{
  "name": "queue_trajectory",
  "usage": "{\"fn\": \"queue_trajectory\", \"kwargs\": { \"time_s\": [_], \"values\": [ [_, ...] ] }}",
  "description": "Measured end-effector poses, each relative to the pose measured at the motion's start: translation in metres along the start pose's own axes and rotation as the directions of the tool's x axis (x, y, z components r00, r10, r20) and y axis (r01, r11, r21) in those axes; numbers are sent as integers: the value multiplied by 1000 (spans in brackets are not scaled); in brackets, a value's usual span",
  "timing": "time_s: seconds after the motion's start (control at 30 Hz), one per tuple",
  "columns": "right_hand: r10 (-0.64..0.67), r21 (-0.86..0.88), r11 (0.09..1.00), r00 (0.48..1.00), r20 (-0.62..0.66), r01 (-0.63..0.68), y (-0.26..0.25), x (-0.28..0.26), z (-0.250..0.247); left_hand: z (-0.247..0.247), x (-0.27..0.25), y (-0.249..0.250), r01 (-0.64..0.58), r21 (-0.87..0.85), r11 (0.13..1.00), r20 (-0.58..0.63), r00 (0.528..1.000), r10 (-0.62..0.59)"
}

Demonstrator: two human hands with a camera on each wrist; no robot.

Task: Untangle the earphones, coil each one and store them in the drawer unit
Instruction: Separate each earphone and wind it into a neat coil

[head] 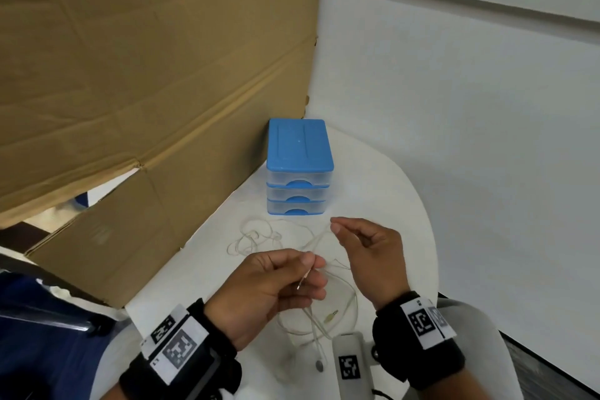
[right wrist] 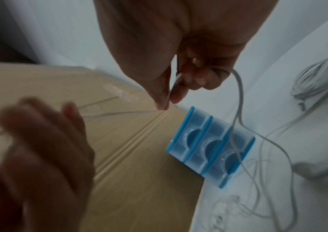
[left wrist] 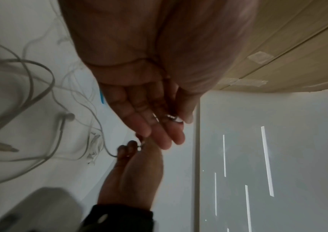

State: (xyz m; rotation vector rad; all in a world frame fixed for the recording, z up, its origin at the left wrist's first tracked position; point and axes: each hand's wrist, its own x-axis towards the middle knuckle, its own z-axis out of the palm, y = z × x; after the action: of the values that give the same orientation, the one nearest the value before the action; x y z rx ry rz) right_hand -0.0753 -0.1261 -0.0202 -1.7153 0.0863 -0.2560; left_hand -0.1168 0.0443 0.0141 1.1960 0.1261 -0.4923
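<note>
White earphone cables (head: 256, 237) lie tangled on the white table (head: 389, 191) in front of the blue drawer unit (head: 300, 169), whose three drawers are closed. My left hand (head: 310, 261) pinches one cable just above its jack plug (head: 299, 284), which hangs over my palm. My right hand (head: 334, 226) pinches the same strand further along, so it runs taut between both hands. In the right wrist view thumb and forefinger of the right hand (right wrist: 164, 105) close on the thin cable, with the drawer unit (right wrist: 210, 147) beyond. The left wrist view shows the plug (left wrist: 174, 118) under my thumb.
A second jack plug (head: 331, 316) and an earbud (head: 319, 365) lie near the table's front edge, beside a white device (head: 349, 364) with a marker. A large cardboard sheet (head: 146, 75) stands along the left side. A white wall (head: 470, 107) closes the right.
</note>
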Motion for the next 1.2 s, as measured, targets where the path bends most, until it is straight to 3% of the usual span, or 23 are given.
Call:
{"fn": "queue_trajectory", "kwargs": {
  "time_s": [0.1, 0.2, 0.27, 0.33, 0.4, 0.47, 0.6, 0.73, 0.83, 0.93, 1.0, 1.03, 1.1, 1.2],
  "values": [
    [-24, -173, 983, 976, 217, 63, 11, -12, 6, -2, 4, 8, -71, -141, 988, -51, 997, 64],
    [45, -298, 945, 849, 526, 135, 13, -42, 13, -15, 13, 12, -162, -229, 960, -185, 975, 120],
    [82, -277, 950, 740, 668, 144, -4, -59, 15, -25, 20, 9, -215, -153, 965, -276, 947, 167],
    [89, -239, 962, 679, 729, 130, -30, -65, 12, -32, 24, 3, -248, 91, 965, -354, 897, 264],
    [4, -186, 966, 711, 704, 179, -55, -60, 10, -35, 24, -3, -245, 345, 906, -315, 879, 357],
    [-104, -121, 966, 772, 627, 228, -72, -47, 8, -27, 20, -6, -243, 447, 861, -181, 918, 353],
    [-179, -132, 960, 901, 394, 248, -73, -9, 5, -10, 11, -3, -213, 212, 954, -79, 969, 234],
    [-149, -141, 971, 953, 264, 191, -44, 15, 7, -7, 2, 13, -160, -50, 986, -14, 987, 159],
    [-55, -199, 969, 918, 393, 143, -17, 1, 13, -10, 1, 24, -180, -237, 955, -56, 984, 171],
    [79, -310, 933, 741, 667, 180, -11, -31, 18, -23, 7, 27, -234, -324, 917, -153, 969, 193],
    [129, -337, 913, 622, 772, 229, -23, -49, 17, -31, 13, 23, -269, -214, 939, -233, 948, 219],
    [123, -324, 915, 596, 793, 242, -35, -53, 16, -34, 15, 18, -284, -80, 956, -270, 929, 253],
    [30, -249, 932, 629, 777, 263, -59, -52, 13, -33, 15, 12, -294, 225, 929, -266, 899, 349],
    [-157, -103, 956, 773, 614, 276, -81, -29, 11, -21, 8, 6, -326, 424, 845, -32, 927, 374]
  ]
}}
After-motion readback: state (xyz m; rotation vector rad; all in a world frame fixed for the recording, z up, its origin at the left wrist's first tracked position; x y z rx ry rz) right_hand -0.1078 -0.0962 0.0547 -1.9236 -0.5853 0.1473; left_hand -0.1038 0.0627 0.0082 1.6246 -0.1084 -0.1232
